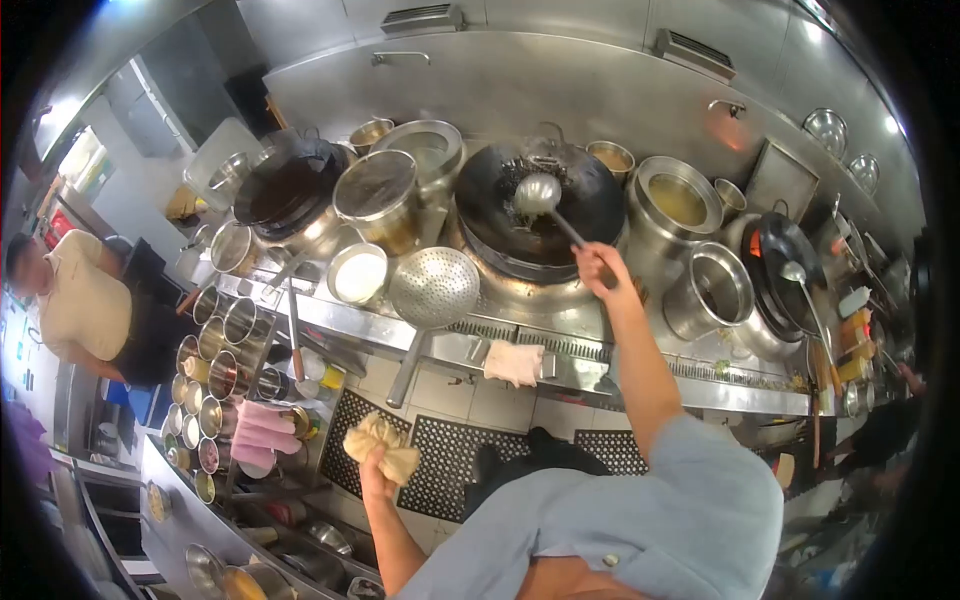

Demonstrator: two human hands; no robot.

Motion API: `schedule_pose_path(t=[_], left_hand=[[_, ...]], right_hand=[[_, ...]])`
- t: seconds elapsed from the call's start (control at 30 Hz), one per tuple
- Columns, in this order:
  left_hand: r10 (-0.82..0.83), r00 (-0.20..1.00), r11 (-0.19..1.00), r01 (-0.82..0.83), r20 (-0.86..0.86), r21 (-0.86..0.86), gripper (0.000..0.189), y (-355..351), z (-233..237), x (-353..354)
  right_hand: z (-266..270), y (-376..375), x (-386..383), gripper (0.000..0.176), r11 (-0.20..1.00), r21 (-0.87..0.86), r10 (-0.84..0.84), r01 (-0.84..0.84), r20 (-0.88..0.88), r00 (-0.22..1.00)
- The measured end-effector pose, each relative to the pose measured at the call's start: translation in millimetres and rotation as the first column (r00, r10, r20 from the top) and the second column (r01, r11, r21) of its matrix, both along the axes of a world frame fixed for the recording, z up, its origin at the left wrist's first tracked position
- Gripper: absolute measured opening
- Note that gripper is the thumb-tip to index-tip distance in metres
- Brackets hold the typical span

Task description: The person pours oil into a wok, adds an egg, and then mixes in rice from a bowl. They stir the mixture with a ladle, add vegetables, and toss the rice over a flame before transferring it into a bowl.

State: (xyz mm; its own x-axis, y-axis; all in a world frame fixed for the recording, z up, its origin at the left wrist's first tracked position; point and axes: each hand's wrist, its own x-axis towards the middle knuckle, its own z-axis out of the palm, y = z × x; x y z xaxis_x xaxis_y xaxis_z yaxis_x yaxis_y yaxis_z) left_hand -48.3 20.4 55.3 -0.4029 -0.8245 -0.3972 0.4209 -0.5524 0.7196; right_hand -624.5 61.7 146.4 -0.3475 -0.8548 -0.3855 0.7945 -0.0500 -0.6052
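My right hand (pixel 600 268) is wrapped round the handle of a metal ladle (pixel 538 194). The ladle's bowl is inside a large black wok (pixel 590 190) on the range, over dark food or residue that I cannot make out. Held away from the stove, my left hand (pixel 374 474) grips a bunched, cream-coloured cloth (pixel 382 448). Between the two hands, a big perforated skimmer (pixel 434 287) rests at the range edge, its handle sticking out toward me. A folded pale cloth (pixel 513 363) lies on the front rail.
Metal pots (pixel 708 290) stand on both sides of the wok. A second wok (pixel 290 188) is at left, a third (pixel 785 265) at right. Tiered seasoning tins (pixel 213 375) fill a rack at left. Another person (pixel 85 300) stands at far left. Black rubber mats (pixel 455 460) cover floor tiles.
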Motion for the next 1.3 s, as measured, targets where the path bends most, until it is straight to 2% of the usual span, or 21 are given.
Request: schedule_pose_path(t=[0.03, 0.07, 0.1, 0.13, 0.17, 0.2, 0.37, 0.47, 0.53, 0.57, 0.6, 0.63, 0.7, 0.73, 0.8, 0.9, 0.93, 1.03, 1.1, 1.23, 1.3], left_hand=[[-0.033, 0.995, 0.997, 0.039, -0.096, 0.060, 0.061, 17, -8, 4], [-0.063, 0.996, 0.987, 0.072, -0.065, 0.140, 0.063, 37, -14, 15], [-0.147, 0.982, 0.976, 0.164, -0.122, 0.142, 0.063, 55, -24, 22], [-0.161, 0.987, 0.961, 0.162, -0.022, 0.225, 0.063, 74, -46, 35], [-0.201, 0.979, 0.947, 0.201, -0.026, 0.252, 0.060, 94, -46, 33], [-0.258, 0.966, 0.926, 0.247, 0.000, 0.286, 0.059, 109, -48, 36], [-0.577, 0.791, 0.786, 0.470, 0.204, 0.402, 0.053, 161, -71, 45], [-0.633, 0.702, 0.766, 0.509, 0.325, 0.393, 0.049, 186, -81, 35], [-0.616, 0.680, 0.785, 0.488, 0.398, 0.380, 0.047, 204, -87, 22], [-0.601, 0.670, 0.798, 0.476, 0.436, 0.370, 0.046, 215, -88, 17], [-0.585, 0.665, 0.811, 0.460, 0.465, 0.362, 0.045, 230, -91, 11], [-0.565, 0.662, 0.825, 0.439, 0.492, 0.357, 0.044, 243, -94, 6], [-0.521, 0.660, 0.853, 0.384, 0.540, 0.354, 0.041, 279, -99, -3], [-0.500, 0.659, 0.866, 0.355, 0.562, 0.353, 0.040, 297, -100, -6], [-0.459, 0.646, 0.887, 0.298, 0.610, 0.352, 0.038, 331, -102, -8], [-0.472, 0.519, 0.881, 0.254, 0.713, 0.399, 0.043, 380, -114, -7], [-0.472, 0.643, 0.874, 0.250, 0.603, 0.417, 0.055, 398, -142, 0], [-0.409, 0.734, 0.805, 0.011, 0.542, 0.593, 0.061, 418, -112, -16], [-0.304, 0.808, 0.820, -0.048, 0.504, 0.571, 0.070, 411, -33, -34], [-0.269, 0.889, 0.771, -0.032, 0.371, 0.636, 0.067, 451, -40, -18], [-0.250, 0.822, 0.759, -0.161, 0.511, 0.630, 0.066, 466, -18, -19]], right_hand=[[-3, -12, -7, 0.011, 0.999, -0.027, 0.024, -0.023, 0.040, 0.999], [-4, -19, 7, 0.013, 0.976, 0.190, -0.015, 0.105, -0.425, 0.905], [-2, -23, 27, 0.017, 0.901, 0.306, 0.058, 0.308, -0.789, 0.612], [8, -10, 47, 0.031, 0.861, 0.296, 0.120, 0.414, -0.908, 0.401], [-15, 7, 39, 0.051, 0.862, 0.299, 0.130, 0.410, -0.911, 0.391], [-15, 34, 37, 0.064, 0.836, 0.333, 0.271, 0.435, -0.942, 0.199], [49, 88, 64, 0.047, 0.684, 0.631, 0.697, 0.366, -0.713, -0.073], [28, 83, 57, 0.039, 0.778, 0.541, 0.603, 0.319, -0.786, -0.139], [17, 93, 67, 0.038, 0.860, 0.509, 0.425, 0.033, -0.751, 0.505], [-27, 104, 69, 0.047, 0.939, 0.337, 0.229, -0.070, -0.460, 0.858], [-35, 110, 104, 0.053, 0.983, 0.175, -0.038, 0.058, -0.117, 0.992], [-73, 133, 104, 0.056, 0.961, 0.100, 0.227, -0.258, 0.248, 0.942], [-175, 159, 124, 0.053, 0.724, 0.356, 0.619, -0.591, 0.044, 0.784], [-182, 162, 140, 0.050, 0.368, 0.800, 0.905, -0.474, -0.191, 0.380], [-265, 171, 144, 0.059, 0.653, 0.756, 0.706, -0.045, -0.630, -0.323], [-360, 161, 105, 0.063, 0.430, 0.886, 0.864, -0.175, -0.460, -0.205], [-372, 159, 97, 0.063, 0.345, 0.917, 0.908, -0.201, -0.380, -0.175], [-358, 148, 96, 0.052, 0.145, 0.960, 0.983, -0.240, -0.167, -0.076], [-326, 149, 99, 0.044, 0.077, 0.961, 0.997, -0.265, -0.078, 0.009], [-307, 150, 104, 0.037, 0.242, 0.924, 0.968, -0.295, -0.251, 0.008], [-293, 141, 112, 0.037, 0.228, 0.923, 0.966, -0.310, -0.254, -0.045]])
